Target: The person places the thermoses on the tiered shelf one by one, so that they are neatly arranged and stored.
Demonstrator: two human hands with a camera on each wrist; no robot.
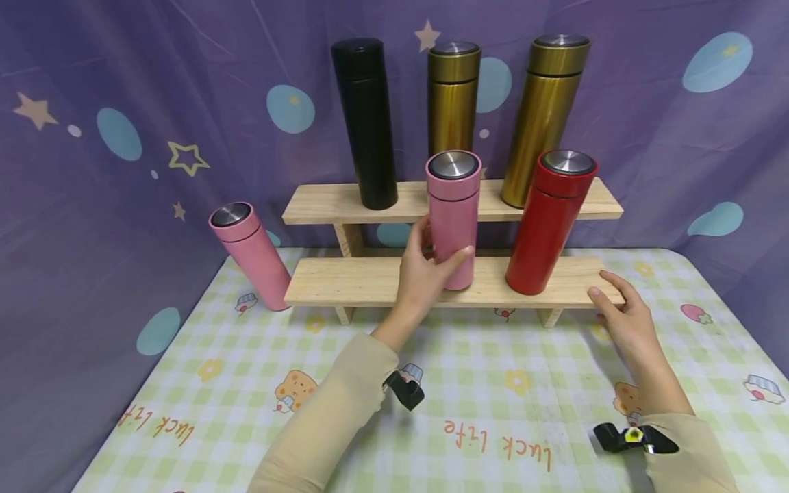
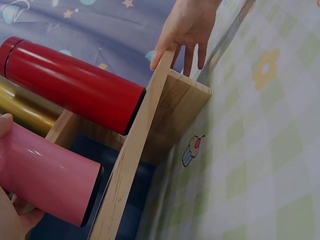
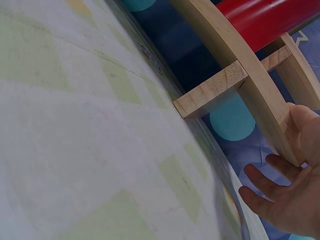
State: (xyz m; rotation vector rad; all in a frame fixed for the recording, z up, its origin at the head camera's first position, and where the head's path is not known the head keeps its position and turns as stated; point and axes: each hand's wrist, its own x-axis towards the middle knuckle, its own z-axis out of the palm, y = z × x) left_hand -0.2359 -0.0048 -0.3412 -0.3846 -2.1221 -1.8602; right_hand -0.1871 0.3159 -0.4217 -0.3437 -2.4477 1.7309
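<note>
My left hand [image 1: 422,277] grips a pink thermos bottle [image 1: 454,219] from the left, thumb across its front. The bottle stands upright over the lower board of a two-step wooden rack [image 1: 351,282]; in the left wrist view its dark base [image 2: 93,195] is right at the board. At the board's right end, my right hand [image 1: 627,315] holds the edge, thumb on top, while its other fingers [image 3: 262,182] spread loosely below. Between the hands a red thermos bottle [image 1: 547,229] is on the same board.
The upper board [image 1: 320,203] carries a black bottle [image 1: 368,123] and two gold ones, one [image 1: 453,103] partly behind the pink bottle. Another pink bottle [image 1: 253,257] is on the checked tablecloth [image 1: 246,383] left of the rack. A purple curtain [image 1: 203,61] hangs behind.
</note>
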